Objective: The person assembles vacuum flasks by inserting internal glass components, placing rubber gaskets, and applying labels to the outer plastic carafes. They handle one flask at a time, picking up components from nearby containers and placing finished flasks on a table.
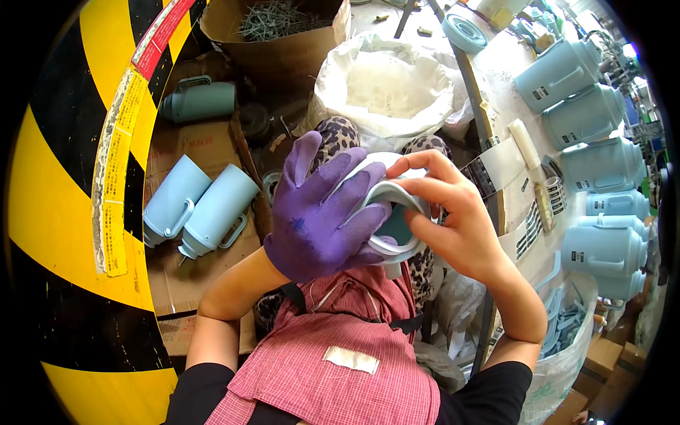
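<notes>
My left hand [322, 216], in a purple glove, wraps around a pale blue plastic jug body [389, 227] held over my lap. My bare right hand [453, 212] grips the same jug from the right, fingers curled over its white rim. The jug's open end faces up toward me, and its lower part is hidden behind both hands. A pink checked apron [340, 354] covers my lap below.
Two pale blue jugs [202, 205] lie on cardboard at left, a darker one [198, 101] beyond. A white sack [389, 88] of white parts sits ahead. Several finished jugs [602, 191] line a bench at right. A yellow-black striped post [64, 212] stands at left.
</notes>
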`<state>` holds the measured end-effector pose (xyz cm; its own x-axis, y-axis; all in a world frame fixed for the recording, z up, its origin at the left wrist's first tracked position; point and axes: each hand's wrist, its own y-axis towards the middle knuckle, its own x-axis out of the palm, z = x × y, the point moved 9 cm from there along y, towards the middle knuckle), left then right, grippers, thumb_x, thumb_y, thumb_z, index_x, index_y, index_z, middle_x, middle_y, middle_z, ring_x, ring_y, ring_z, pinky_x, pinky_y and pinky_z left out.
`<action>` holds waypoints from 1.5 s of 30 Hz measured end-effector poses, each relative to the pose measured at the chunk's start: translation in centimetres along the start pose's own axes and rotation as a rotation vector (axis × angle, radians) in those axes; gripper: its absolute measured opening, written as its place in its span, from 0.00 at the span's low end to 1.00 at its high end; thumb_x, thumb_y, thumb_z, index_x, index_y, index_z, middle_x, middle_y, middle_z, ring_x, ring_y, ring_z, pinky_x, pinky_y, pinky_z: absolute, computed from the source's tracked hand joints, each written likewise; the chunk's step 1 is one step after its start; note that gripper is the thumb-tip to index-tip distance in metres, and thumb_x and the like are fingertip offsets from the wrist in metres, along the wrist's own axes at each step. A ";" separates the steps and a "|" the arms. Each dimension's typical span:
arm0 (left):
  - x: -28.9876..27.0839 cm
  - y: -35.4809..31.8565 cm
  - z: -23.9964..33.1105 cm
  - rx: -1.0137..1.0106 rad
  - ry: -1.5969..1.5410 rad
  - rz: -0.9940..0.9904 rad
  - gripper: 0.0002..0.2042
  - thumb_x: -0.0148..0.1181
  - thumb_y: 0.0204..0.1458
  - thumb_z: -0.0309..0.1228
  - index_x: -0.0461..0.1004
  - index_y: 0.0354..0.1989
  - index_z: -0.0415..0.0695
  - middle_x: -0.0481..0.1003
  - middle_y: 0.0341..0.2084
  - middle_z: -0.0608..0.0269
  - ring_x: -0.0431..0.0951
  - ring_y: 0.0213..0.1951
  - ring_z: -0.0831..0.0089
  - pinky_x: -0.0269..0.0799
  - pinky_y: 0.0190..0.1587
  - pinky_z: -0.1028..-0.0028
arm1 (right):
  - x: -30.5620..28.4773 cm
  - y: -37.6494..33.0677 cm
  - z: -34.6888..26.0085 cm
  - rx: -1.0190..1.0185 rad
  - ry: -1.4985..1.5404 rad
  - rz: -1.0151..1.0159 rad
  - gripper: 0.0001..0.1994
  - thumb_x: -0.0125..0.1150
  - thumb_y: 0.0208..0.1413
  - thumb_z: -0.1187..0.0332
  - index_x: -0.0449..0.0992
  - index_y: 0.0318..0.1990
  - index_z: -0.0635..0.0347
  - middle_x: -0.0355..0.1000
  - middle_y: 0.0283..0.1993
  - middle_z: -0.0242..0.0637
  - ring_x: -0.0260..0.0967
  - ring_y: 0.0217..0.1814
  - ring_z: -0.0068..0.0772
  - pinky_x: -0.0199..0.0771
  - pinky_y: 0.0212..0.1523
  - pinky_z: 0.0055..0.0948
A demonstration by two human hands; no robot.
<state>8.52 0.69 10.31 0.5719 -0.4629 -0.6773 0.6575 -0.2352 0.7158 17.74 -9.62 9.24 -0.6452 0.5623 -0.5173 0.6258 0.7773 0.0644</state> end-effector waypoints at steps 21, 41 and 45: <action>4.4 0.7 1.4 -0.039 0.215 -0.152 0.30 0.70 0.43 0.55 0.79 0.42 0.37 0.73 0.49 0.45 0.73 0.52 0.45 0.68 0.56 0.46 | 0.7 0.4 -1.4 -0.238 -0.803 -0.036 0.04 0.69 0.42 0.73 0.82 0.21 0.64 0.72 0.58 0.32 0.68 0.56 0.42 0.75 0.54 0.38; 0.1 3.2 0.3 -0.173 -0.743 -0.043 0.17 0.82 0.32 0.30 0.75 0.24 0.43 0.69 0.63 0.37 0.71 0.64 0.48 0.69 0.63 0.55 | -4.6 -5.3 0.5 -0.263 0.220 0.030 0.10 0.67 0.59 0.69 0.85 0.47 0.54 0.70 0.66 0.48 0.67 0.68 0.46 0.65 0.67 0.43; 0.9 6.7 -7.2 -0.601 -1.108 -0.144 0.14 0.68 0.48 0.34 0.74 0.38 0.40 0.76 0.46 0.53 0.78 0.48 0.65 0.75 0.56 0.65 | -15.7 -5.7 9.2 -0.069 -0.040 0.302 0.14 0.61 0.64 0.70 0.81 0.55 0.58 0.77 0.58 0.36 0.72 0.60 0.29 0.71 0.60 0.29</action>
<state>16.98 4.84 13.27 -0.0471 -0.9985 -0.0295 0.9638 -0.0531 0.2613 28.32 -25.48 9.18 -0.4163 0.7600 -0.4991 0.7544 0.5951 0.2771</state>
